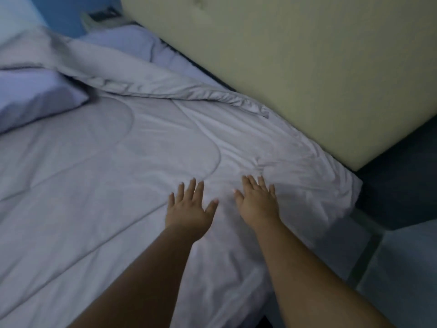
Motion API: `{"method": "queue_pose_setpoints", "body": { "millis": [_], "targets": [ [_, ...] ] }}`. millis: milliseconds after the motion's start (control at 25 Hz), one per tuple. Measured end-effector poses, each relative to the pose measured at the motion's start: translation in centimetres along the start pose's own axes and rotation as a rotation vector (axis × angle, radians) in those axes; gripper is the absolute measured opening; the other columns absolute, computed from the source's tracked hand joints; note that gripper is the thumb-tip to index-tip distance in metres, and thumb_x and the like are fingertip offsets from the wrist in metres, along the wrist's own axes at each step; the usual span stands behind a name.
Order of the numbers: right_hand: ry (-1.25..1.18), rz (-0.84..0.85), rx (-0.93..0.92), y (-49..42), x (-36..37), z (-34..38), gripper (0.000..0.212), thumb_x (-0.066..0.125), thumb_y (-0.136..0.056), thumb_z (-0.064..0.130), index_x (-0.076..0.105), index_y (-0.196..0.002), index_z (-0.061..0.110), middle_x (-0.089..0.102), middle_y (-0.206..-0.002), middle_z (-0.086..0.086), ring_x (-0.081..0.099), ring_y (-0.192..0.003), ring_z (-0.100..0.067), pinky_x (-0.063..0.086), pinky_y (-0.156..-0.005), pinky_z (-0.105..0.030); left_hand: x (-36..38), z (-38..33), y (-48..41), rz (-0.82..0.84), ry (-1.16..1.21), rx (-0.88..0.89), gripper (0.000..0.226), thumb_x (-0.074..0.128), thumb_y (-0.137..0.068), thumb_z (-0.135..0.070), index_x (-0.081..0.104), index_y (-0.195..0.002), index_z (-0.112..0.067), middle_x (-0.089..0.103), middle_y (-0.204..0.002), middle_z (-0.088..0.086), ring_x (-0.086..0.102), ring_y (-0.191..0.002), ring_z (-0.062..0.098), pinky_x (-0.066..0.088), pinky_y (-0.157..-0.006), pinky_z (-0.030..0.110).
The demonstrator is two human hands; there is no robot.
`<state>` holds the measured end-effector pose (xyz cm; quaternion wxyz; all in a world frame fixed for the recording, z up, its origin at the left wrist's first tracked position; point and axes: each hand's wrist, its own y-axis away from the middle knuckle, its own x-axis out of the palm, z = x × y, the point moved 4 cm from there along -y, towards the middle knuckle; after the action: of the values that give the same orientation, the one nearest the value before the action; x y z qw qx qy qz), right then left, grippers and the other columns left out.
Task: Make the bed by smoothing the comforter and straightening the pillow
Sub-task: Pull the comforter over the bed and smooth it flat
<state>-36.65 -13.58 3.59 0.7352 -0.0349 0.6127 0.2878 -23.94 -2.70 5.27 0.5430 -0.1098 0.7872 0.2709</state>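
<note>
A pale grey quilted comforter (99, 176) covers the bed. Its top edge is folded back in a rumpled band (165, 88) near the headboard. Wrinkles gather in the corner just beyond my fingers. My left hand (189, 207) lies flat on the comforter, fingers spread, holding nothing. My right hand (259, 200) rests flat beside it, a little closer to the bed's corner, fingers apart. A lavender pillow (35, 98) lies at the left on top of the comforter. A second pillow (125, 43) shows behind the folded band, partly hidden by it.
A cream padded headboard (295, 67) runs along the bed's far side. Dark floor (402, 181) and a lighter floor area (406, 268) lie to the right of the bed's corner. A blue wall (68, 10) is at the back left.
</note>
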Motion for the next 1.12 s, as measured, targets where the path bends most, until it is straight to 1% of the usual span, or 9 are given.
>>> {"method": "queue_pose_setpoints", "body": {
  "millis": [80,160,280,400,560,760,920,1040,1120],
  "targets": [
    [0.036,0.028,-0.065,5.6,0.6,7.4,0.061,0.019,-0.099,0.051,0.012,-0.151,0.021,0.012,-0.16,0.004,-0.001,-0.147,-0.019,-0.003,-0.118,-0.046,-3.5,6.6,6.8,-0.034,-0.017,-0.05,0.071,0.017,-0.093,-0.062,0.001,-0.152,-0.027,-0.007,-0.16,-0.006,-0.011,-0.147,0.02,-0.004,-0.12,0.042],
    [0.063,0.021,-0.152,10.2,0.7,14.3,0.061,0.019,-0.099,0.051,0.014,-0.151,0.02,0.014,-0.159,0.004,0.001,-0.147,-0.02,-0.001,-0.118,-0.048,-6.6,12.6,12.8,-0.07,-0.041,-0.112,0.071,0.017,-0.093,-0.062,0.001,-0.152,-0.027,-0.007,-0.16,-0.005,-0.011,-0.147,0.02,-0.004,-0.119,0.044],
    [0.097,0.062,-0.28,15.6,0.9,23.9,0.061,0.018,-0.098,0.052,0.014,-0.151,0.02,0.015,-0.159,0.003,0.003,-0.147,-0.021,0.0,-0.118,-0.049,-10.4,20.7,20.1,-0.101,-0.032,-0.256,0.071,0.018,-0.093,-0.062,0.002,-0.152,-0.026,-0.008,-0.16,-0.005,-0.013,-0.147,0.02,-0.006,-0.119,0.045],
    [0.14,0.066,-0.401,19.3,1.7,31.8,0.063,0.016,-0.098,0.053,0.013,-0.151,0.02,0.014,-0.159,0.003,0.003,-0.147,-0.022,0.0,-0.117,-0.05,-12.2,27.1,25.6,-0.148,0.013,-0.4,0.071,0.018,-0.092,-0.062,0.002,-0.152,-0.026,-0.009,-0.16,-0.004,-0.014,-0.146,0.02,-0.007,-0.119,0.046],
    [0.2,0.063,-0.5,26.0,3.2,40.5,0.064,0.015,-0.097,0.055,0.013,-0.151,0.02,0.013,-0.16,0.003,0.002,-0.147,-0.022,-0.001,-0.117,-0.051,-13.1,34.4,33.6,-0.163,0.077,-0.518,0.071,0.017,-0.092,-0.063,0.003,-0.152,-0.026,-0.009,-0.16,-0.004,-0.014,-0.146,0.021,-0.007,-0.119,0.047],
    [0.242,0.056,-0.569,36.3,8.4,50.9,0.065,0.014,-0.097,0.055,0.011,-0.152,0.02,0.012,-0.16,0.003,0.0,-0.147,-0.021,-0.002,-0.117,-0.051,-13.4,45.4,43.8,-0.18,0.108,-0.552,0.071,0.015,-0.092,-0.063,0.002,-0.152,-0.026,-0.011,-0.16,-0.003,-0.015,-0.146,0.021,-0.008,-0.119,0.047],
    [0.216,0.065,-0.51,44.6,14.0,58.6,0.064,0.014,-0.097,0.055,0.011,-0.151,0.02,0.012,-0.16,0.003,0.0,-0.147,-0.021,-0.003,-0.117,-0.051,-14.0,55.4,52.1,-0.135,0.011,-0.511,0.072,0.015,-0.092,-0.063,0.0,-0.152,-0.025,-0.012,-0.16,-0.002,-0.016,-0.146,0.022,-0.009,-0.118,0.048],
    [0.204,0.076,-0.494,49.3,15.9,63.0,0.064,0.015,-0.097,0.055,0.012,-0.151,0.021,0.012,-0.16,0.003,0.0,-0.147,-0.021,-0.003,-0.117,-0.052,-15.7,60.6,56.1,-0.127,-0.039,-0.487,0.072,0.015,-0.092,-0.063,0.0,-0.151,-0.025,-0.011,-0.16,-0.001,-0.016,-0.146,0.023,-0.01,-0.118,0.048],
    [0.214,0.042,-0.51,51.2,16.5,65.5,0.064,0.015,-0.097,0.055,0.013,-0.151,0.021,0.013,-0.16,0.003,0.0,-0.147,-0.021,-0.004,-0.116,-0.052,-16.4,63.0,57.6,-0.125,-0.029,-0.494,0.072,0.015,-0.092,-0.063,-0.001,-0.151,-0.026,-0.01,-0.16,-0.002,-0.015,-0.146,0.022,-0.01,-0.118,0.047]
  ]
}}
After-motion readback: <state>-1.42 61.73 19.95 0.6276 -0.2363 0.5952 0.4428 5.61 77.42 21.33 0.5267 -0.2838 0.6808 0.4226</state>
